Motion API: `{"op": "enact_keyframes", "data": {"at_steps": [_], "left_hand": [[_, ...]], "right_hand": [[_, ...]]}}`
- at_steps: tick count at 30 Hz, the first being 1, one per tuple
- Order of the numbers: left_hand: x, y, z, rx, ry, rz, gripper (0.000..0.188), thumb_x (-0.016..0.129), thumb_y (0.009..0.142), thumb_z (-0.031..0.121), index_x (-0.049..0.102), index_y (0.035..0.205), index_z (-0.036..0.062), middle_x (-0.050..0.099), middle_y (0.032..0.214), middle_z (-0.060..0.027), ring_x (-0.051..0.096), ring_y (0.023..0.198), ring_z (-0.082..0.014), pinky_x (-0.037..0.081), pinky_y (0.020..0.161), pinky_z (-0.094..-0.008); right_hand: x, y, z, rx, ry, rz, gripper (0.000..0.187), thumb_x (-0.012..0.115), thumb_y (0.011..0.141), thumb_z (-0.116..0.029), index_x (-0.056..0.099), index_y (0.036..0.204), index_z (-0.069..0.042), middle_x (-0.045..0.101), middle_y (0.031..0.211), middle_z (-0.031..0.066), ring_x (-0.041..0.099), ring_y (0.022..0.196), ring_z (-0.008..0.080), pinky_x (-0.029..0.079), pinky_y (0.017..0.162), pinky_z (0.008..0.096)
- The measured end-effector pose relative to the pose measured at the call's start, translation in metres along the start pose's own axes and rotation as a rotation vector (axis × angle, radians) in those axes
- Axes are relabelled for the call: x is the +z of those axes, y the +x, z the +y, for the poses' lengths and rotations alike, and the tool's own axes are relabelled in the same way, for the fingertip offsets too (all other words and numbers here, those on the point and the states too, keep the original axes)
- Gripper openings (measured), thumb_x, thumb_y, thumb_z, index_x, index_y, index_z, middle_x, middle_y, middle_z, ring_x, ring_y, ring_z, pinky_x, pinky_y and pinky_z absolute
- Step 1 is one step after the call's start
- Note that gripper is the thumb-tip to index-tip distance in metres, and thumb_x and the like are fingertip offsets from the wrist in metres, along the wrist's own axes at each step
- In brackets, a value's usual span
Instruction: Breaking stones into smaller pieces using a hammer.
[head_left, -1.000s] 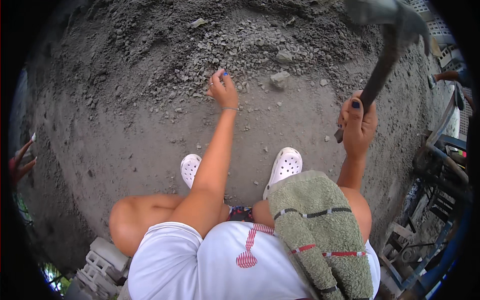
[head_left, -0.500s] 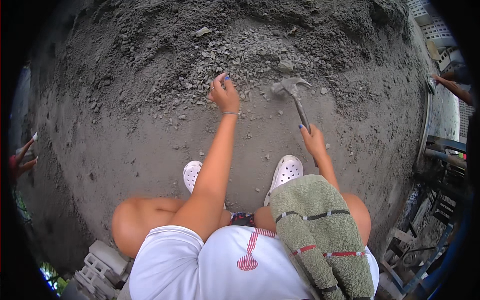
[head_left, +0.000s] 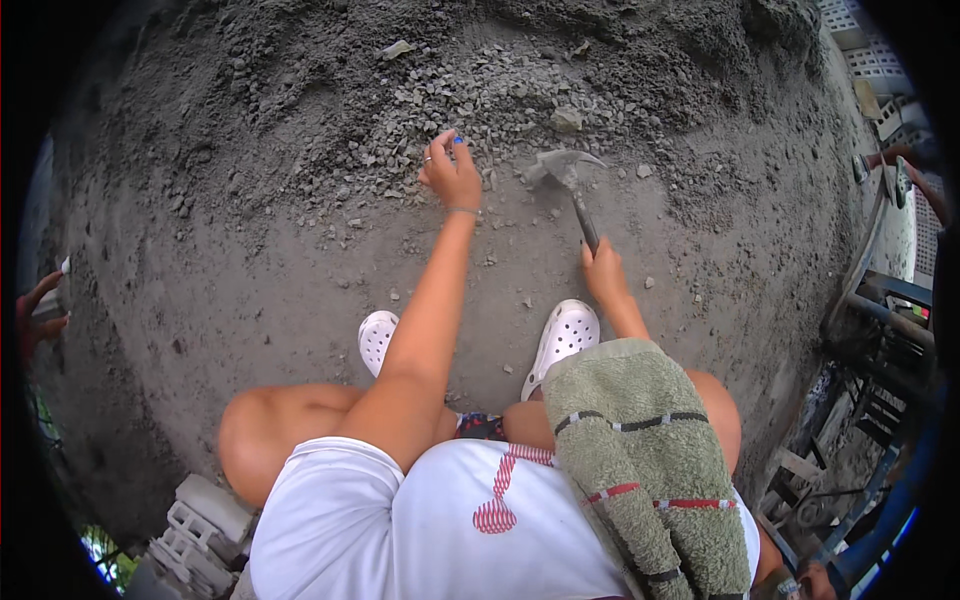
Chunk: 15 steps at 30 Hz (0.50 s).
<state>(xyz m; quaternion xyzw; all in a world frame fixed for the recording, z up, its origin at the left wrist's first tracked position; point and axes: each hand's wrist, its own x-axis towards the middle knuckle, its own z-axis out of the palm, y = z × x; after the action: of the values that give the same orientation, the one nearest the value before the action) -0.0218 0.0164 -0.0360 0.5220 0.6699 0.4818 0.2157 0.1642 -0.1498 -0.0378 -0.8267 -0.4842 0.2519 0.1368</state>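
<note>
My right hand (head_left: 606, 277) grips the dark handle of a claw hammer (head_left: 583, 215). Its metal head is low over the ground at the near edge of a patch of broken grey stones (head_left: 470, 100), with the striking end slightly blurred. To the left of the hammer, my left hand (head_left: 453, 180) hovers by the stones, fingers bent and thumb near the fingertips. Whatever lies within those fingers, if anything, is hidden. A larger pale stone (head_left: 566, 119) sits beyond the hammer head.
Behind the stones rises a heap of dark gravelly soil (head_left: 300, 60). My white perforated clogs (head_left: 565, 335) stand on the dusty ground. A green towel (head_left: 630, 430) covers my right thigh. Concrete blocks (head_left: 195, 530) lie lower left; metal framework (head_left: 880, 400) stands right. Other people's limbs show at both side edges.
The hammer and my right hand have shifted slightly left and forward. My left hand stays nearly in place beside the stones. At the right edge, another person's feet have moved.
</note>
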Motion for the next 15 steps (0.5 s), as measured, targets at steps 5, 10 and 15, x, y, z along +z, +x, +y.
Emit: {"op": "enact_keyframes", "data": {"at_steps": [5,10,15], "left_hand": [[-0.01,0.007,-0.015,0.049,-0.031,0.061,0.021,0.046,0.077,0.022,0.053,0.092,0.0083,0.054,0.087,-0.0033,0.05,0.082,-0.0185,0.024,0.08,-0.0348],[-0.009,0.002,-0.017,0.03,0.001,0.011,0.021,0.045,0.079,0.023,0.054,0.091,0.0084,0.055,0.09,-0.004,0.049,0.087,-0.0184,0.023,0.081,-0.0356],[-0.011,0.001,-0.023,0.0,0.028,0.007,0.02,0.046,0.079,0.022,0.053,0.092,0.009,0.054,0.091,-0.0041,0.049,0.086,-0.0192,0.024,0.081,-0.0358]], "right_hand": [[-0.024,-0.004,-0.045,0.018,0.182,-0.202,0.032,0.049,0.079,-0.03,0.047,0.077,0.003,0.053,0.06,0.0234,0.054,0.059,0.0384,0.039,0.052,0.0424],[-0.112,0.0,-0.087,-0.173,0.528,-0.007,0.026,0.045,0.084,-0.027,0.044,0.074,-0.003,0.044,0.054,0.0022,0.04,0.044,0.012,0.03,0.041,0.0265],[-0.17,-0.017,-0.142,-0.621,1.119,0.225,0.029,0.042,0.085,-0.035,0.037,0.079,-0.007,0.035,0.053,-0.0008,0.032,0.042,0.0048,0.03,0.038,0.0187]]}}
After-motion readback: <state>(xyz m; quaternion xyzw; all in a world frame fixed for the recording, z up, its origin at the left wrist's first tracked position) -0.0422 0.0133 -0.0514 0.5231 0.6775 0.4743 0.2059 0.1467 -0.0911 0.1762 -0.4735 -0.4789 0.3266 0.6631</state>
